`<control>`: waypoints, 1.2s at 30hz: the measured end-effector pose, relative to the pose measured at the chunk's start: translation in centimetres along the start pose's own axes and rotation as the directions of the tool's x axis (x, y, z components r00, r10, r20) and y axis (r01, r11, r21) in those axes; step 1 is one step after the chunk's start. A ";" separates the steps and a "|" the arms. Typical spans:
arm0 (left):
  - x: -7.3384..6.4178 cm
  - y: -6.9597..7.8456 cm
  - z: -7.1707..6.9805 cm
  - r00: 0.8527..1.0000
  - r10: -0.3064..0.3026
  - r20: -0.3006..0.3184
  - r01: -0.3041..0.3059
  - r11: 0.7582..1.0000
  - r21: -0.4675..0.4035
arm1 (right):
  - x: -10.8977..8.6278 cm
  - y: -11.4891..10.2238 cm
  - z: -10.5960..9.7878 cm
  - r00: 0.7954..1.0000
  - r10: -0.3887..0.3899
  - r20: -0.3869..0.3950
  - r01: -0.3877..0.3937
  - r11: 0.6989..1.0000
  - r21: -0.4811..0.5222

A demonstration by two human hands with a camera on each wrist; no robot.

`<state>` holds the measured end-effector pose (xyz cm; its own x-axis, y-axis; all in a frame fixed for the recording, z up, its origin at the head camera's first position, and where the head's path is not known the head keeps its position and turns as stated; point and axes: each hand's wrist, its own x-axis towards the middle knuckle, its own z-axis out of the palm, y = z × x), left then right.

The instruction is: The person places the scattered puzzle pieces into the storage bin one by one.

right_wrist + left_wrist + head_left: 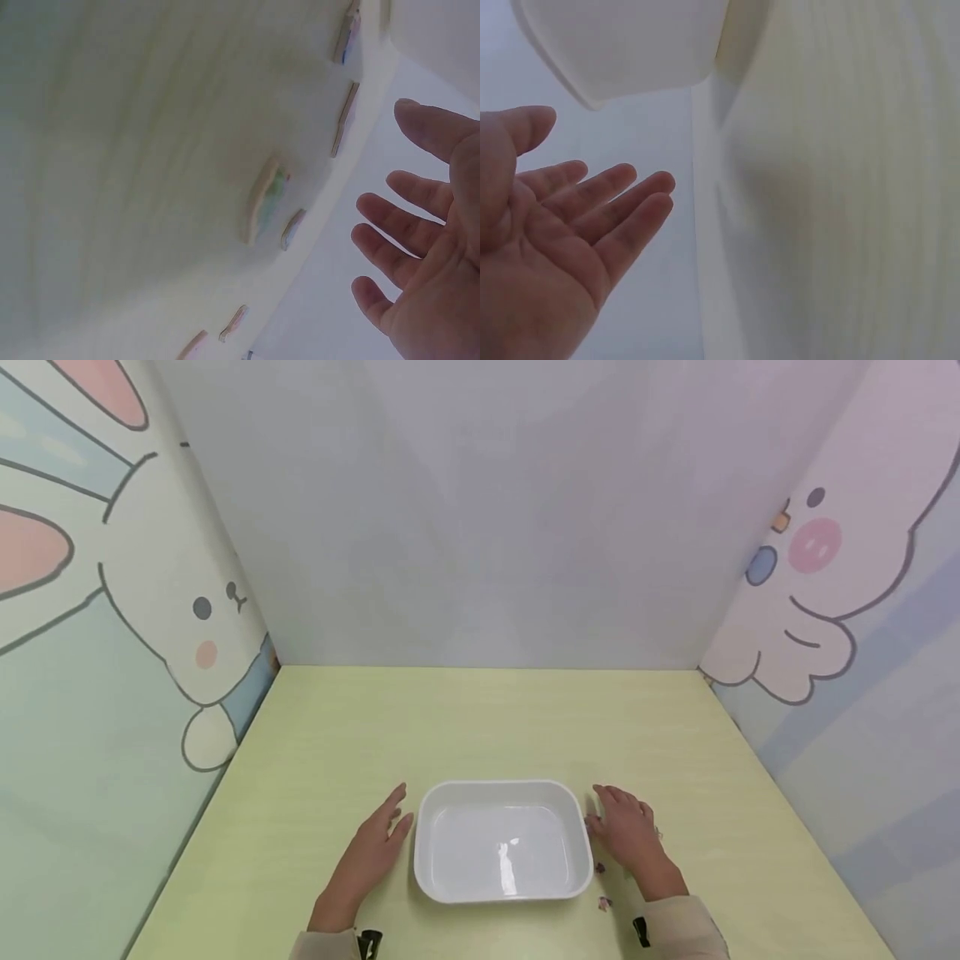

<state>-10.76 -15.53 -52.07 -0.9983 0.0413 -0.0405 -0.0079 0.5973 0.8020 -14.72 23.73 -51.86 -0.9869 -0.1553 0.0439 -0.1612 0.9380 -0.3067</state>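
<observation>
Nearest are the pale cuffs of the left sleeve (pixel 326 946) and the right sleeve (pixel 684 928), each with a black strap end (pixel 370 945) showing beside it. Just beyond, at the right, small thin printed pieces lie on the table (pixel 757 860); the right wrist view shows several beneath and around the hand, one with a green face (pixel 268 202), scattered with no evident order. The white rectangular dish (pixel 465 852) sits on the tabletop between the hands, its long side toward the person, perhaps so that either short end is equally within reach. The left hand (pixel 367 860) is at its left end, fingers extended and slightly parted, thumb nearest the wall of the dish; the right hand (pixel 630 833) mirrors it at the right end, fingers loosely bent and spread. Both palms face inward, probably to suit the dish's width, yet neither grips anything, and the wrist views show a narrow gap between thumb and dish. Farther off stand a plain grey back panel (pixel 480 527) and, at left, a cartoon rabbit panel (pixel 165 593).
</observation>
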 end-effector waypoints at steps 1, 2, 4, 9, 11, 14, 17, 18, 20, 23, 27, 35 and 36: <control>-0.1 0.1 0.1 1.000 0.004 0.002 -0.004 1.000 -0.005 | 0.0 0.0 0.0 1.000 0.000 0.005 0.000 1.000 0.002; -0.2 0.2 0.1 1.000 0.004 0.005 -0.004 1.000 -0.011 | -0.1 0.0 0.0 1.000 -0.001 0.009 0.001 1.000 0.004; -0.4 0.3 0.3 1.000 0.006 0.009 -0.006 1.000 -0.025 | -0.2 0.1 0.0 1.000 -0.008 0.013 0.008 1.000 0.000; -0.6 0.3 0.7 1.000 -0.006 0.018 0.007 0.999 -0.040 | -0.4 0.2 0.1 0.999 -0.030 0.026 0.031 0.999 -0.024; -0.8 0.4 0.8 1.000 0.001 0.019 0.000 0.999 -0.034 | -0.5 0.2 0.1 0.999 -0.034 0.041 0.035 0.999 -0.026; -1.0 0.5 0.9 0.999 0.012 0.029 -0.011 0.999 -0.031 | -0.5 0.3 0.0 0.997 -0.030 0.067 0.032 0.999 -0.023; -1.1 0.7 0.9 0.999 0.014 0.044 -0.013 1.000 -0.023 | -0.4 0.3 -0.1 0.996 -0.032 0.084 0.035 0.999 -0.028; -1.1 0.7 0.9 0.999 0.010 0.048 -0.009 1.000 -0.017 | -0.3 0.3 -0.1 0.995 -0.033 0.089 0.036 0.999 -0.031; -1.1 0.8 0.8 0.999 0.009 0.052 -0.008 1.000 -0.008 | -0.2 0.2 -0.2 0.994 -0.036 0.099 0.040 0.999 -0.031; -1.1 0.9 0.8 0.998 0.011 0.055 -0.011 1.000 0.002 | -0.1 0.1 -0.3 0.993 -0.043 0.113 0.047 0.998 -0.030; -1.1 1.0 0.9 0.997 0.014 0.079 -0.013 1.000 -0.013 | 0.0 0.0 -0.3 0.991 -0.046 0.129 0.051 0.998 -0.037; -1.1 1.3 1.1 0.992 0.030 0.121 -0.023 0.998 -0.055 | 0.1 0.1 -0.2 0.990 -0.043 0.138 0.045 0.999 -0.012; -1.1 1.3 1.1 0.992 0.031 0.122 -0.025 0.998 -0.051 | 0.1 0.1 -0.2 0.989 -0.044 0.138 0.045 0.999 -0.007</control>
<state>-9.63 -13.94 -51.61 -0.9836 0.1575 -0.0882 0.0142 0.5545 0.8321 -14.84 23.91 -51.74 -0.9685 -0.2375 -0.0748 -0.2056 0.9322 -0.2979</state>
